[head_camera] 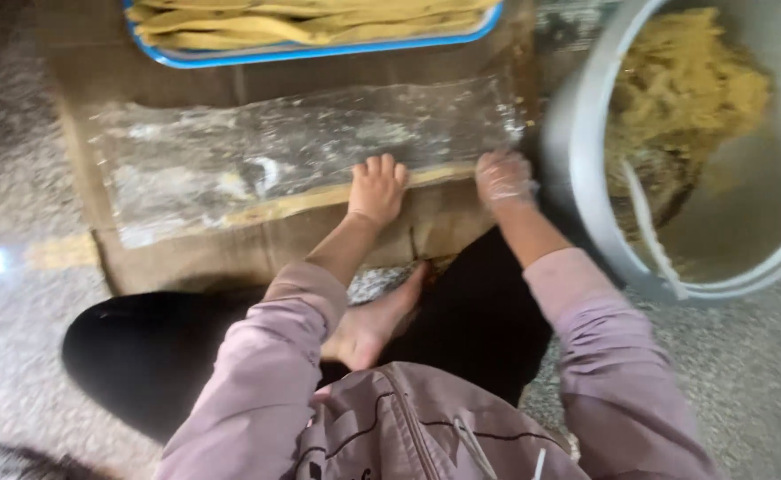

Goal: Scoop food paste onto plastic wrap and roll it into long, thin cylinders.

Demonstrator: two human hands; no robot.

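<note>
A: Item one, edges and room?

B: One clear plastic sheet (302, 151), spread flat on brown cardboard (186, 253) laid on the floor. The sheet's near edge runs just under both hands; its far edge stops short of a blue-rimmed tray (319, 49) at the top. To the right, the rim of a large metal basin (586, 213) stands just beside the sheet's right end. The left part of the sheet is uncovered; grey speckled floor (17, 178) lies beyond the cardboard.

A: Counts?

B: One sheet, one cardboard, one tray holding folded yellowish flat pieces, one basin with crumbly yellow dough (684, 84) and one pale utensil (653, 231) leaning inside. Two hands.

A: Hands, state?

B: Left hand (376, 188): bare, fingers together and stretched flat, pressing on the sheet's near edge, gripping nothing. Right hand (502, 178): covered in a thin clear glove, resting at the sheet's near right corner; blurred, so whether it pinches the plastic cannot be told.

A: Sheet, appearance?

B: Transparent, wrinkled, glossy, smeared with whitish patches; a thin yellow strip (257, 209) shows along its near edge.
</note>
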